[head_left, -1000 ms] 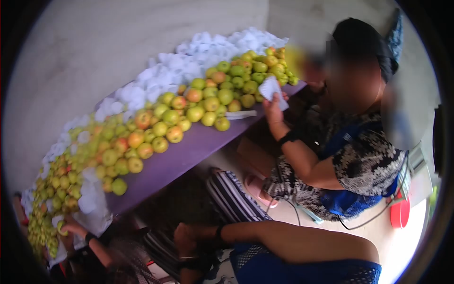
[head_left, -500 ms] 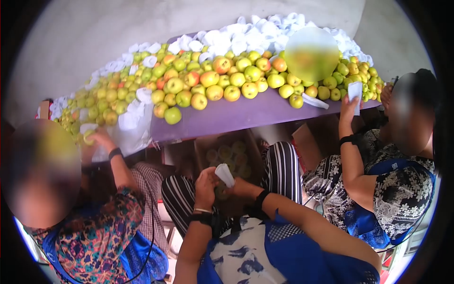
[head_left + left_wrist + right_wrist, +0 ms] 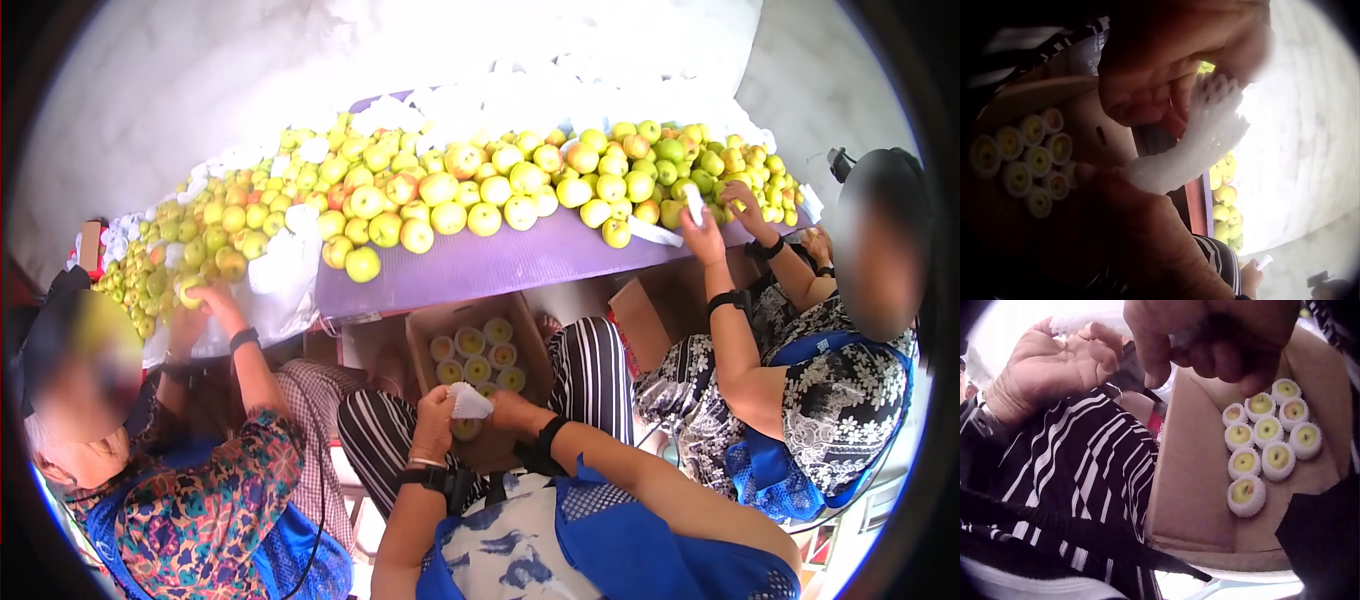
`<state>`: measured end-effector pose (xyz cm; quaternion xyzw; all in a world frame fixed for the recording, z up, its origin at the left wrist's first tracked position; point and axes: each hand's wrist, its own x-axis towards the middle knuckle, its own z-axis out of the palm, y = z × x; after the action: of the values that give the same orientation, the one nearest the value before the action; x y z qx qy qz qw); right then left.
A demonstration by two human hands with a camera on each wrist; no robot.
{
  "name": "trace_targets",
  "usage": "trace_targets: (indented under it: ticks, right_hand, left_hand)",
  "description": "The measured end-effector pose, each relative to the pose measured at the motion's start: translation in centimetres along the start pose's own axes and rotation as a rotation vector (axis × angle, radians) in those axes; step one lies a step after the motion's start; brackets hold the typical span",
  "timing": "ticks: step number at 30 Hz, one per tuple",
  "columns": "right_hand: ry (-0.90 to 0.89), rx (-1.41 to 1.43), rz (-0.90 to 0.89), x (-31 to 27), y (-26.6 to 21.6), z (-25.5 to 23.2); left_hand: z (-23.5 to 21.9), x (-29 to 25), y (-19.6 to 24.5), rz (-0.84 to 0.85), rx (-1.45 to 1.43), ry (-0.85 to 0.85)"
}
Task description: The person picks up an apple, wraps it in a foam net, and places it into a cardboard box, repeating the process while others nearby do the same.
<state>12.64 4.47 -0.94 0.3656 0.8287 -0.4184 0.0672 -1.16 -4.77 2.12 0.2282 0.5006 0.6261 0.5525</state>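
My left hand's (image 3: 432,428) fingers were bent in loosely on one end of a white foam net sleeve (image 3: 468,402), while my right hand (image 3: 512,412) had closed its fingers on the other end. I had both forearms angled inward, with the hands near each other and the sleeve spanning between them, above an open cardboard box (image 3: 1191,475). Sleeved apples (image 3: 1267,428) stood grouped in it, and bare cardboard floor showed beside them, giving me room inside the walls. Striped trouser legs (image 3: 592,370) flanked the box and bounded me on either side. Beyond its far wall ran the purple tabletop (image 3: 470,270), a bare strip lying between its near edge and the heaped apples (image 3: 440,188). People sat close on both sides, the left one holding an apple (image 3: 188,292).
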Motion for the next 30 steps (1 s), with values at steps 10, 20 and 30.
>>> trace_targets:
  ticks: [10,20,30]
  right_hand:
    - [0.632,-0.009,-0.206,-0.6,-5.2,-13.6]
    - [0.875,-0.221,-0.313,9.6,-9.5,-22.1]
    - [0.731,-0.725,-0.213,17.2,-15.4,-26.7]
  left_hand:
    - [0.5,1.5,-0.1,0.06,-0.071,0.417]
    - [1.8,2.4,-0.1,-0.054,-0.179,0.461]
    - [2.6,2.8,1.6,-0.024,-0.231,0.469]
